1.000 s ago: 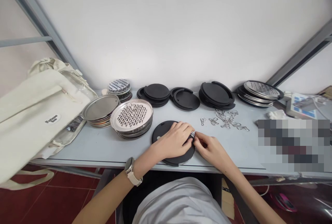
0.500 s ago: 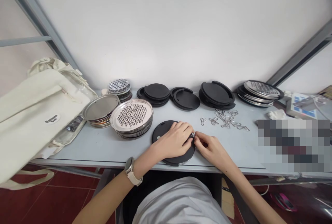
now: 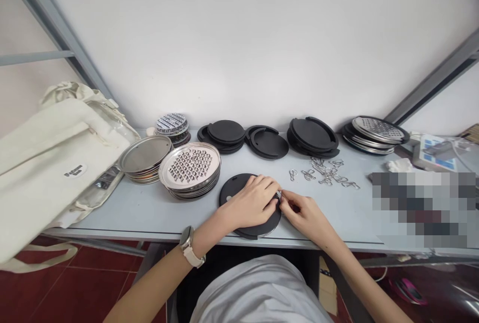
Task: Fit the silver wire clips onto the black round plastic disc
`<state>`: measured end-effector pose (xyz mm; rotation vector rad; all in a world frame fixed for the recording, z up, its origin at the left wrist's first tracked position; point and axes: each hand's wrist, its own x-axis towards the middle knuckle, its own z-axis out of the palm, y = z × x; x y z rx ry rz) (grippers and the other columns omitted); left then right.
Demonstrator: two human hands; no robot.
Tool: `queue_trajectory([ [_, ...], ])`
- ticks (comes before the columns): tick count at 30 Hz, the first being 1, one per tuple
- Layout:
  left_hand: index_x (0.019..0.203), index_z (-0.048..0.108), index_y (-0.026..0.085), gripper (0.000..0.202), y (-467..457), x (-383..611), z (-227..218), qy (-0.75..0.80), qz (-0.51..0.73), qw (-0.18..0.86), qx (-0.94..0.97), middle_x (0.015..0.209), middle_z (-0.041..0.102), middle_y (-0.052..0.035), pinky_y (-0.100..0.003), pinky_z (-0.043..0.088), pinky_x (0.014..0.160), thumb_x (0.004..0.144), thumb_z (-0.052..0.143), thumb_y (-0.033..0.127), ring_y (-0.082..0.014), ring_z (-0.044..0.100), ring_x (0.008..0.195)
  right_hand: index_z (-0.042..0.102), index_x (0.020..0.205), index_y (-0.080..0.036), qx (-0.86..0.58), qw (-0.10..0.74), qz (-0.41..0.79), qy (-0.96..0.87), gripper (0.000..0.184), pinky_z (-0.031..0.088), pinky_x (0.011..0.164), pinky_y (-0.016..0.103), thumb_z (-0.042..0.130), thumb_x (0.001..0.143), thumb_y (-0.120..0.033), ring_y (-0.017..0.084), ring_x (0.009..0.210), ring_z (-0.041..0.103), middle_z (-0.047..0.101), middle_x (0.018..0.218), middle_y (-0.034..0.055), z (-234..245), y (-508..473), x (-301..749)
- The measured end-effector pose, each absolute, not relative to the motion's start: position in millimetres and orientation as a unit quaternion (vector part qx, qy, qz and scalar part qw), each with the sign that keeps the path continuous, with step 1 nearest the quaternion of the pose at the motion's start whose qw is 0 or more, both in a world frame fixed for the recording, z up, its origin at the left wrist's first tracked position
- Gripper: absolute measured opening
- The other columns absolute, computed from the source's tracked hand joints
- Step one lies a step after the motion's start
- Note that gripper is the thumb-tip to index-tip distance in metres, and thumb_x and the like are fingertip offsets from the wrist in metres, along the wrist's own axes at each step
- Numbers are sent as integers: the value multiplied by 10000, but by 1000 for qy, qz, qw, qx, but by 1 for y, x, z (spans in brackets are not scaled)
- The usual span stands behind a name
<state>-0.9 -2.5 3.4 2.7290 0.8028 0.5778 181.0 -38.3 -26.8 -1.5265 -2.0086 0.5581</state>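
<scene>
A black round plate [image 3: 232, 191] with a metal rim showing at its lower edge lies near the front of the table. My left hand [image 3: 250, 202] lies across it, palm down, with fingers curled toward the right edge and holding it against the tabletop. At that edge my right hand [image 3: 299, 211] is closed in a pinch on a small metal wire clip [image 3: 279, 194], mostly hidden by the fingertips. Several loose wire clips [image 3: 325, 172] lie behind the right hand. Left of the plate stands a stack of round metal grater discs [image 3: 191, 166].
Smooth metal discs [image 3: 145, 154] and smaller grater discs [image 3: 172, 122] are stacked at left, beside a cream bag [image 3: 60, 153]. Black round plates [image 3: 226, 132] and more black holders [image 3: 313, 134] line the wall. Black-backed graters [image 3: 376, 128] are piled at right, near a blurred patch.
Both hands stay at the plate's right edge. The right fingertips have shifted very slightly, and less of the metal clip shows between them.
</scene>
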Motion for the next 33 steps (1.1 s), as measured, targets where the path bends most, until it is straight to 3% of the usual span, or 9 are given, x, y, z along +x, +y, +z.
queue_trajectory([
  [6, 1059, 481, 169, 145, -3, -1, 4, 278, 199, 118, 932, 1086, 546, -85, -362, 392, 920, 927, 421, 168, -223, 492, 1031, 345, 630, -204, -572, 268, 211, -746, 303, 262, 497, 224, 400, 905, -318, 96, 500, 328, 348, 532, -68, -27, -39, 181],
  [33, 1016, 484, 163, 112, -3, -1, 5, 267, 198, 104, 937, 1073, 549, -81, -347, 388, 907, 930, 415, 153, -218, 489, 1024, 355, 638, -203, -574, 264, 224, -742, 291, 258, 504, 221, 390, 902, -319, 103, 511, 330, 344, 541, -62, -27, -38, 182],
])
